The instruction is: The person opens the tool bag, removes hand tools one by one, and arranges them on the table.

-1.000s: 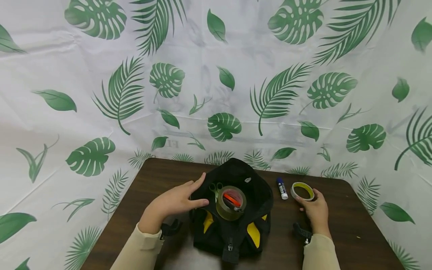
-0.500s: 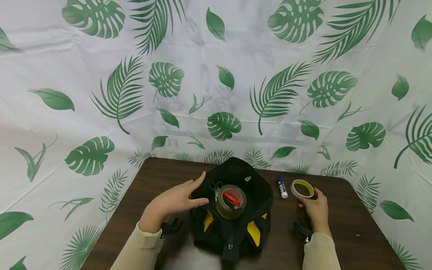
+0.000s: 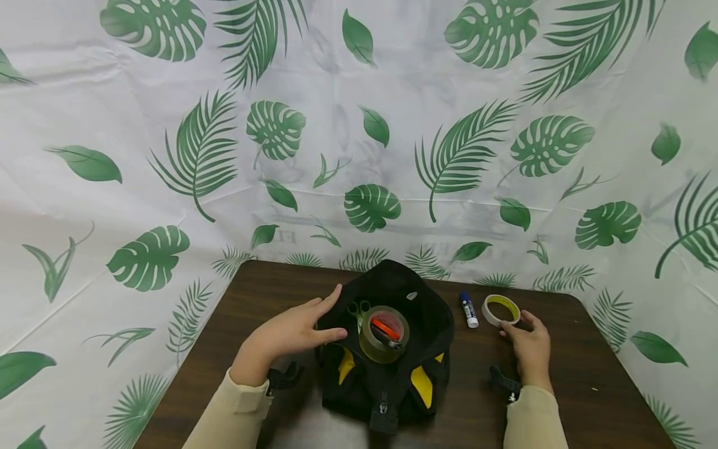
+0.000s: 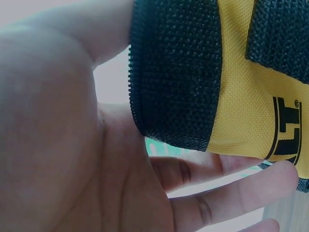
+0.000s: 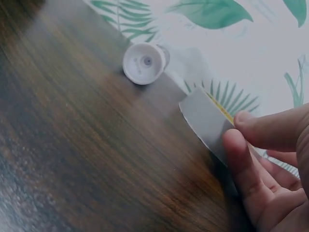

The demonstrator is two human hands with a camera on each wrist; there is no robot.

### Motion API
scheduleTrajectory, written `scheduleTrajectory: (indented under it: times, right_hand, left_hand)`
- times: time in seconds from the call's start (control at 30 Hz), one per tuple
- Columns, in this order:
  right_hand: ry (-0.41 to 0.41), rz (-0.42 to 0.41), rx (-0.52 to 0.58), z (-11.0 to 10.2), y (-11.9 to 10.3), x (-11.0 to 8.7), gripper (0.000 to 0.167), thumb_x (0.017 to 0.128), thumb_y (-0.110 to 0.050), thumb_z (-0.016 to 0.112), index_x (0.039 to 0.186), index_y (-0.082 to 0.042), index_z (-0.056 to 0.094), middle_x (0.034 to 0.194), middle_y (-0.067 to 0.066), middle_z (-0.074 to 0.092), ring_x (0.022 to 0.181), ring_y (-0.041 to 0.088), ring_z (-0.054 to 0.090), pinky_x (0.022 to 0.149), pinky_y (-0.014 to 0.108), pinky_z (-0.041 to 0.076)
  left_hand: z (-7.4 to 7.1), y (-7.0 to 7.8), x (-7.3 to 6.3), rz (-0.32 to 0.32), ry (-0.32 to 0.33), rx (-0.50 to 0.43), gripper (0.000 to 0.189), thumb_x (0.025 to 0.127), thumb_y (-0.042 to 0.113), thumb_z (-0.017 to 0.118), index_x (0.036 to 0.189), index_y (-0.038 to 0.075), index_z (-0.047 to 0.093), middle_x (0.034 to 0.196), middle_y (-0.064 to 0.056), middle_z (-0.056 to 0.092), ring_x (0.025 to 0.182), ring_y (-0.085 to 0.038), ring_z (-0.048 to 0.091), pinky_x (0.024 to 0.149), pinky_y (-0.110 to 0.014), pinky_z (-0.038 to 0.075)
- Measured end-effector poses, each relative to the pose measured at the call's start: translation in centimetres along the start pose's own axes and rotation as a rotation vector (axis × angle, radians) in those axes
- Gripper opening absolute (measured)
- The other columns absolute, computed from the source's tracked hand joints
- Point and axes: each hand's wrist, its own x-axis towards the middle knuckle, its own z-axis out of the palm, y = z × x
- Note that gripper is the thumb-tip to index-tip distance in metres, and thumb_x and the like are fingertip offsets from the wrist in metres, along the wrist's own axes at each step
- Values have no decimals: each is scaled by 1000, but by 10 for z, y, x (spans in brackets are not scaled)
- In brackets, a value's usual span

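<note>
A black and yellow tool bag (image 3: 392,380) stands with its mouth agape in the head view. My left hand (image 3: 294,330) lies against its left side, thumb over the rim, fingers nearly straight outside. In the left wrist view, the zipper-edged bag wall (image 4: 178,72) sits between thumb and fingers (image 4: 241,193). A wide roll of brown packing tape (image 3: 378,349), with a red-orange item (image 3: 387,329) in its core, rests inside beside green-handled scissors (image 3: 360,308). On the right, my right hand (image 3: 530,349) pinches a narrow white roll of tape (image 5: 205,121), yellow inside, between thumb and finger.
A blue-capped glue stick (image 3: 469,310) lies just left of the white tape roll; its pale round base (image 5: 144,64) faces the right wrist camera. A leaf-print cloth (image 3: 370,156) hangs behind the dark wooden table (image 3: 583,374). A tiny yellow scrap (image 3: 595,389) lies at right.
The white tape roll has shifted slightly away toward the cloth, and my right fingers now sit lower on its near right rim. My left hand and the bag keep their places.
</note>
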Motion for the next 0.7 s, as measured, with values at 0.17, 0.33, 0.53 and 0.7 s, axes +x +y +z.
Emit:
scheduleTrajectory:
  times: [0.17, 0.33, 0.53, 0.7]
  right_hand:
    - [43, 43, 246, -3, 1, 1, 64, 97, 0, 81, 154, 1, 51, 138, 13, 52, 75, 4, 70, 69, 19, 63]
    - [11, 140, 583, -14, -2, 3, 44, 99, 6, 74, 136, -11, 59, 120, 3, 62, 87, 8, 73, 76, 19, 64]
    - [-305, 77, 868, -23, 4, 2, 33, 111, 5, 53, 138, -12, 62, 120, 3, 72, 106, 16, 76, 92, 27, 63]
    - [-592, -22, 1049, -18, 6, 2, 41, 116, 5, 32, 146, -6, 58, 128, 10, 75, 117, 24, 73, 100, 34, 62]
  left_hand:
    - [0, 0, -1, 2, -3, 0, 99, 98, 75, 65, 175, 44, 11, 181, -10, 27, 165, -39, 33, 129, -67, 33]
    - [1, 0, -2, 2, -5, -3, 98, 98, 75, 65, 174, 46, 11, 181, -9, 27, 165, -39, 33, 130, -67, 33]
    - [-1, 2, -2, 2, -7, -1, 98, 98, 75, 65, 175, 45, 10, 182, -9, 25, 166, -39, 31, 130, -67, 32]
    - [-1, 1, -3, 2, -11, -4, 98, 98, 75, 64, 175, 45, 10, 182, -9, 25, 166, -39, 31, 130, -67, 32]
